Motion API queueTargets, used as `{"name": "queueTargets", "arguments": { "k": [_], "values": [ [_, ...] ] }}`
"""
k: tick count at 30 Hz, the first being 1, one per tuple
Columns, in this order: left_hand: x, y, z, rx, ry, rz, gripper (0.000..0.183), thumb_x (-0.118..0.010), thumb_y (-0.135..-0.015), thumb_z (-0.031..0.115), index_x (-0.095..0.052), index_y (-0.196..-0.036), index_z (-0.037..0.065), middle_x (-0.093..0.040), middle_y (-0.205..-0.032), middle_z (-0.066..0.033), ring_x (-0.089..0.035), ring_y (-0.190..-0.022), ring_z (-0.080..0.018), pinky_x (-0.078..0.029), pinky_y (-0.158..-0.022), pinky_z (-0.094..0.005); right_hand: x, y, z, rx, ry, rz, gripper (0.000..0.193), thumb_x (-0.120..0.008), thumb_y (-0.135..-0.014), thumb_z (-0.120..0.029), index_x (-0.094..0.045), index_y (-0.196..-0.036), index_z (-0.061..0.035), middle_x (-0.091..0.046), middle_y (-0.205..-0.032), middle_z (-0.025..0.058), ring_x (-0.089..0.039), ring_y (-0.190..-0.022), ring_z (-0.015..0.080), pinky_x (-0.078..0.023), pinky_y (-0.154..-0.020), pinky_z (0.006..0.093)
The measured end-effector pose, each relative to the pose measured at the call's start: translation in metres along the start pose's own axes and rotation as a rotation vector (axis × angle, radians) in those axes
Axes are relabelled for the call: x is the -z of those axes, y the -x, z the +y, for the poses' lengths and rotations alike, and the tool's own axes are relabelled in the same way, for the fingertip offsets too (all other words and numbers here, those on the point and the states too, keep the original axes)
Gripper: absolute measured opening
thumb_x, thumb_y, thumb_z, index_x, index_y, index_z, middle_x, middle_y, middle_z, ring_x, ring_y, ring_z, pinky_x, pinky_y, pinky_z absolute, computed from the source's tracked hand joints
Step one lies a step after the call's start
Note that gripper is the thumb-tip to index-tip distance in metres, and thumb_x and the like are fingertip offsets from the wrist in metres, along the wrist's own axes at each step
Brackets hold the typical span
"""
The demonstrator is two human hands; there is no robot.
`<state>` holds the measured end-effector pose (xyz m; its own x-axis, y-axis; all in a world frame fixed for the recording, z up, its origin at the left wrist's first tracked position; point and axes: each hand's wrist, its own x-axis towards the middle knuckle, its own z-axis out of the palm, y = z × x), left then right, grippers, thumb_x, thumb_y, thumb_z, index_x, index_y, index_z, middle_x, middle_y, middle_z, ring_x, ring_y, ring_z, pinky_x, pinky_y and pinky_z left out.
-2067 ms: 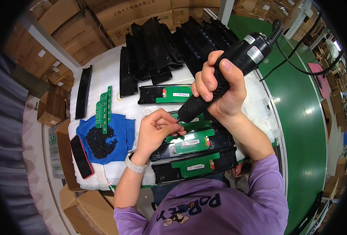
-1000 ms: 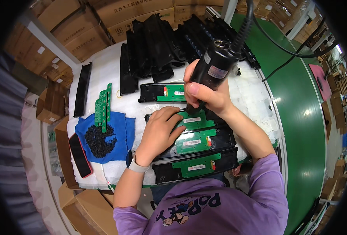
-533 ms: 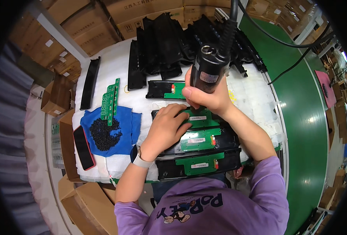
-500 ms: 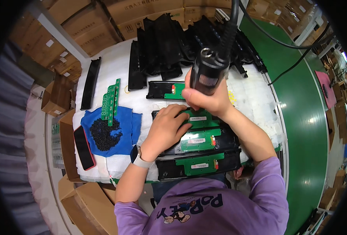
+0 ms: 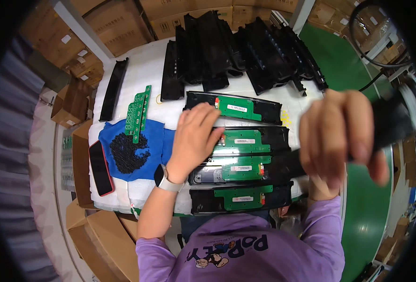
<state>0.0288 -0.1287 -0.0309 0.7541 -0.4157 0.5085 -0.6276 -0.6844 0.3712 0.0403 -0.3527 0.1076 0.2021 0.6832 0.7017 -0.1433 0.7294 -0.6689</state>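
Swung rightward since the earlier frame, the electric screwdriver (image 5: 392,120) is gripped in the right hand (image 5: 337,141); the left hand (image 5: 196,134) lies loosely open over black housings (image 5: 276,136). Four hold green circuit boards (image 5: 243,141), fixings too small to tell; casings (image 5: 210,49) piled beyond show none.

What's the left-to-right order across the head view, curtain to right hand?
Grey curtain → red-edged phone → loose green circuit boards → left hand → green board nearest the person → right hand, gripping a black power tool.
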Motion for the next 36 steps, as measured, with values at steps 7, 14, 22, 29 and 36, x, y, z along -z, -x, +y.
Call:
{"name": "queueTargets", "arguments": {
  "k": [7, 14, 22, 29, 36],
  "values": [
    [-0.003, 0.003, -0.006, 0.129, -0.097, -0.157, 0.036, -0.060, -0.082, 0.023, -0.055, -0.114, 0.007, -0.054, -0.118, -0.0104, -0.049, -0.112, -0.0277, -0.027, -0.100, -0.0512, -0.030, 0.009, -0.001, 0.138, -0.078, -0.083, 0.012, -0.057, -0.080, -0.004, -0.055, -0.081, 0.0074, -0.061, -0.079, 0.0227, -0.058, -0.053, 0.0308, -0.049, -0.043, 0.0376],
    [-0.008, 0.002, -0.010, 0.053, 0.049, -0.068, 0.019, -0.063, -0.077, 0.014, -0.062, -0.091, 0.002, -0.059, -0.096, -0.0097, -0.054, -0.092, -0.0275, -0.039, -0.087, -0.0413, -0.045, 0.009, 0.001, 0.316, -0.099, -0.135, 0.021, -0.041, -0.085, 0.004, -0.055, -0.072, 0.0131, -0.059, -0.086, 0.0281, -0.059, -0.058, 0.0407, -0.052, -0.045, 0.0442],
    [-0.006, 0.004, -0.008, 0.050, 0.041, -0.067, 0.019, -0.064, -0.075, 0.011, -0.060, -0.092, 0.002, -0.058, -0.097, -0.0099, -0.054, -0.091, -0.0287, -0.043, -0.081, -0.0365, -0.048, 0.008, 0.003, 0.363, -0.052, -0.027, 0.017, -0.043, -0.080, 0.006, -0.056, -0.073, 0.0128, -0.059, -0.082, 0.0251, -0.059, -0.056, 0.0386, -0.053, -0.046, 0.0433],
    [0.023, 0.001, 0.027, 0.006, -0.021, -0.043, 0.030, -0.067, -0.073, 0.015, -0.058, -0.098, 0.002, -0.056, -0.106, -0.0134, -0.053, -0.099, -0.0314, -0.041, -0.086, -0.0389, -0.048, 0.013, -0.002, 0.392, 0.087, 0.062, 0.010, -0.050, -0.074, 0.010, -0.058, -0.069, 0.0114, -0.060, -0.078, 0.0234, -0.059, -0.053, 0.0340, -0.055, -0.045, 0.0404],
    [0.028, 0.068, 0.105, -0.106, -0.026, -0.669, 0.084, -0.064, -0.067, 0.055, -0.039, -0.132, 0.008, -0.029, -0.142, -0.0161, -0.024, -0.133, -0.0350, -0.024, -0.097, -0.0599, -0.051, 0.010, -0.005, 0.458, 0.143, 0.069, 0.006, -0.056, -0.069, 0.014, -0.060, -0.066, 0.0100, -0.062, -0.073, 0.0216, -0.060, -0.049, 0.0294, -0.056, -0.044, 0.0376]
  ]
}}
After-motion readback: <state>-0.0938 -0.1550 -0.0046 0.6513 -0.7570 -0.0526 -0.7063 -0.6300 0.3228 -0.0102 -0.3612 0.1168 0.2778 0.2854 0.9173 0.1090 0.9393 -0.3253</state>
